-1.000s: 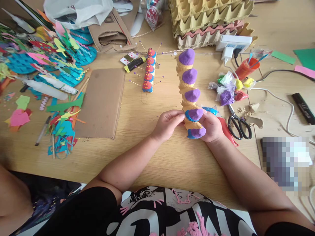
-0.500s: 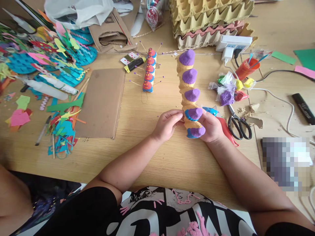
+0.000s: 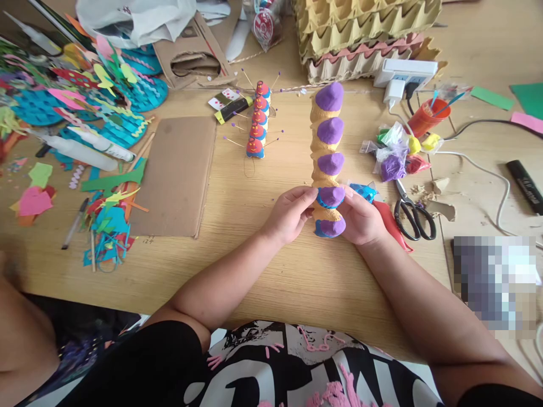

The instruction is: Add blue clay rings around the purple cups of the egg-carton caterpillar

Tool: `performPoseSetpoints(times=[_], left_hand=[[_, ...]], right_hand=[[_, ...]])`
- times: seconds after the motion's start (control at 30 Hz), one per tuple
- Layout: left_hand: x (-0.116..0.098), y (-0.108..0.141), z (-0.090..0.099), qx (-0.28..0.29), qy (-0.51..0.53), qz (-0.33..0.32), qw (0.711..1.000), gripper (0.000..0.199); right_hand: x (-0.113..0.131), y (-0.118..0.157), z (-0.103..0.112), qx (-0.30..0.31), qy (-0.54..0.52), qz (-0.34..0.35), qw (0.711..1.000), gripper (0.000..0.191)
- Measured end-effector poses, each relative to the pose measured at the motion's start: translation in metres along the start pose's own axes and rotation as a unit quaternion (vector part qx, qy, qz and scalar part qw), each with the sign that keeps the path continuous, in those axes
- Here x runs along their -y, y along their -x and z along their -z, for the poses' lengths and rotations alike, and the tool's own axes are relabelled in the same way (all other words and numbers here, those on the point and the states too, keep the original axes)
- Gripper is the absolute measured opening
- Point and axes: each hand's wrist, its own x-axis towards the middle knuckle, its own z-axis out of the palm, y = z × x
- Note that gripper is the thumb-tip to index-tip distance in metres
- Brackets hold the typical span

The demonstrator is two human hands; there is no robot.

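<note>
Between my hands is an egg-carton strip (image 3: 326, 148), a row of several tan humps capped with purple clay. Blue clay rims the two humps nearest me. My left hand (image 3: 288, 215) pinches its left edge near the second hump from the bottom, thumb on top. On the opposite edge, my right hand (image 3: 362, 217) grips at about the same height, its lower fingers partly hidden behind the strip. Beyond my left hand stands a finished-looking caterpillar (image 3: 257, 121) of red and blue humps with smiling faces and pin-like legs.
Cardboard (image 3: 173, 175) and paper scraps (image 3: 111, 226) lie left. To the right are scissors (image 3: 413, 215), bagged clay (image 3: 392, 168), an orange cup (image 3: 428, 117) and a black marker (image 3: 525, 186). Egg trays (image 3: 365, 39) and a power strip (image 3: 405, 73) stand behind. Another person's arm (image 3: 25, 333) shows at lower left.
The strip has turned slightly, its lower end shifting left so that it now stands straighter. Both hands keep their hold on it.
</note>
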Motion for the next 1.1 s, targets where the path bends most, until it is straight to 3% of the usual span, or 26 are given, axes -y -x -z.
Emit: performPoseSetpoints(times=[0.4, 0.63, 0.87, 1.1], left_hand=[[0.0022, -0.0004, 0.0013, 0.004, 0.002, -0.014, 1.000, 0.050], [0.0024, -0.0018, 0.0017, -0.019, 0.000, -0.024, 1.000, 0.048], [0.0015, -0.0017, 0.0034, 0.032, 0.017, -0.011, 0.999, 0.051], [0.0021, -0.0051, 0.0053, -0.002, 0.016, -0.007, 1.000, 0.039]], right_hand=[[-0.0036, -0.0005, 0.0025, -0.019, -0.017, -0.002, 1.000, 0.033], [-0.0005, -0.0016, -0.0052, 0.014, -0.005, 0.000, 1.000, 0.033], [-0.0003, -0.0012, -0.0031, -0.020, -0.009, 0.005, 1.000, 0.034], [-0.0012, -0.0012, -0.0050, -0.009, -0.016, 0.010, 1.000, 0.041]])
